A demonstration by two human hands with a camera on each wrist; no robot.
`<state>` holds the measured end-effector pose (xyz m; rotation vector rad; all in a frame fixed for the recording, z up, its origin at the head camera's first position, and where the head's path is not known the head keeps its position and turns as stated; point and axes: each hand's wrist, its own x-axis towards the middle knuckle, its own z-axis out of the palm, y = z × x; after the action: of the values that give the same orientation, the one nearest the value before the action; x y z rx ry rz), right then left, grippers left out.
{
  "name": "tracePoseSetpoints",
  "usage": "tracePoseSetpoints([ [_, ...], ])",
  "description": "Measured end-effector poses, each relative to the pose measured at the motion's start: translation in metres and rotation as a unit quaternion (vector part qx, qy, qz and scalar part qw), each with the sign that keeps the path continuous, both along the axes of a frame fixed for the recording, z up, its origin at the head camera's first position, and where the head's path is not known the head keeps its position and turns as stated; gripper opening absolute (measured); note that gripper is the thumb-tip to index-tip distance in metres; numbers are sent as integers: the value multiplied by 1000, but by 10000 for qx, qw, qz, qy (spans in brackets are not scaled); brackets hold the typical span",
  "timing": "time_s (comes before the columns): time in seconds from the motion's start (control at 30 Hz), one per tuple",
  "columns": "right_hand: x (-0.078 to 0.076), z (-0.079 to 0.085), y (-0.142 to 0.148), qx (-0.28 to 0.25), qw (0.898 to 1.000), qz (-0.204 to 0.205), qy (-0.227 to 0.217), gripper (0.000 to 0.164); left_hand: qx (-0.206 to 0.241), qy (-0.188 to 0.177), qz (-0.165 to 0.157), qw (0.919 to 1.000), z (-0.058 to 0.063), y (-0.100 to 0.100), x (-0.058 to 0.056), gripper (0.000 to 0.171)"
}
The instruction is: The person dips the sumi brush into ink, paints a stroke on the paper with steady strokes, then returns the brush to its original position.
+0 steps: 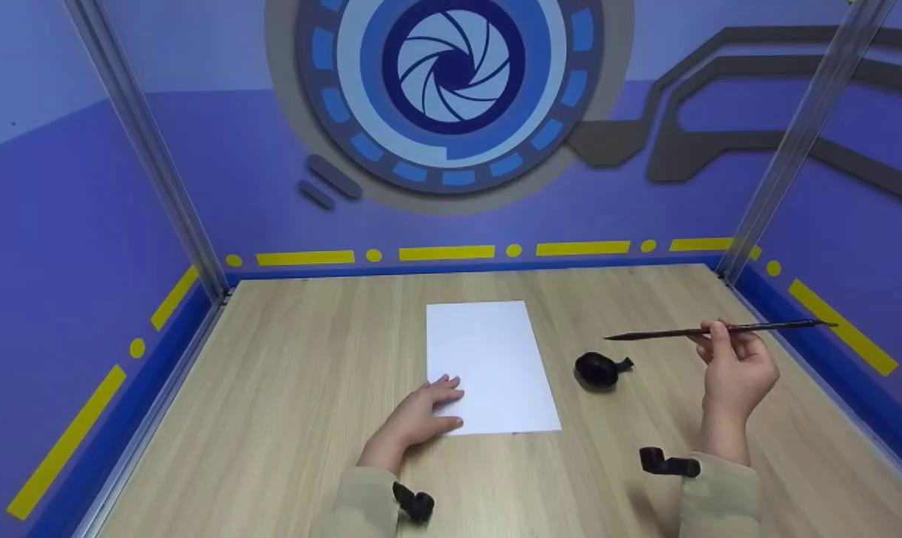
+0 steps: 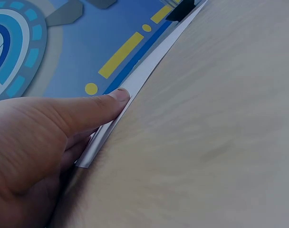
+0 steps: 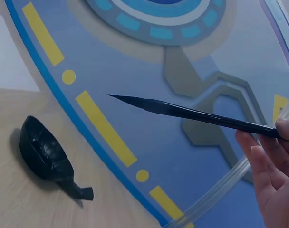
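Note:
A dark writing brush (image 1: pixel 660 334) is pinched between the thumb and fingers of my right hand (image 1: pixel 738 366). It lies nearly level above the table, its black pointed tip (image 3: pixel 130 100) aimed left. Below and left of the tip stands a small black ink dish (image 1: pixel 597 370) with a short handle; its inside looks dark and glossy in the right wrist view. My left hand (image 1: pixel 421 412) rests with extended fingers on the lower left corner of a blank white sheet of paper (image 1: pixel 495 359). In the left wrist view the thumb (image 2: pixel 109 105) lies on the paper's near edge.
The wood-grain table (image 1: pixel 309 359) is bounded by blue printed panels (image 1: pixel 219 164) at the back and sides. Metal posts (image 1: pixel 148 149) rise at the back corners. A black camera mount (image 1: pixel 415 502) sits on the left sleeve and another (image 1: pixel 669 463) on the right.

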<state>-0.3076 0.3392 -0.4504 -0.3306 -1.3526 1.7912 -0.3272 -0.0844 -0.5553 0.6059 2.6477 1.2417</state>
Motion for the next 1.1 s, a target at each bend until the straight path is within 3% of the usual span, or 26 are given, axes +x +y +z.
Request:
tracePoseSetpoints([
  [0.3, -2, 5, -14, -522, 9973, 295, 420, 17, 6, 66, -53, 10000, 0, -1, 0, 52],
  [0.53, -4, 9, -30, -700, 9956, 534, 328, 26, -16, 101, -15, 9999, 0, -1, 0, 52],
  [1.1, -28, 10, -84, -815, 9850, 1496, 258, 21, -102, 110, -31, 9999, 1, 0, 0, 52],
])
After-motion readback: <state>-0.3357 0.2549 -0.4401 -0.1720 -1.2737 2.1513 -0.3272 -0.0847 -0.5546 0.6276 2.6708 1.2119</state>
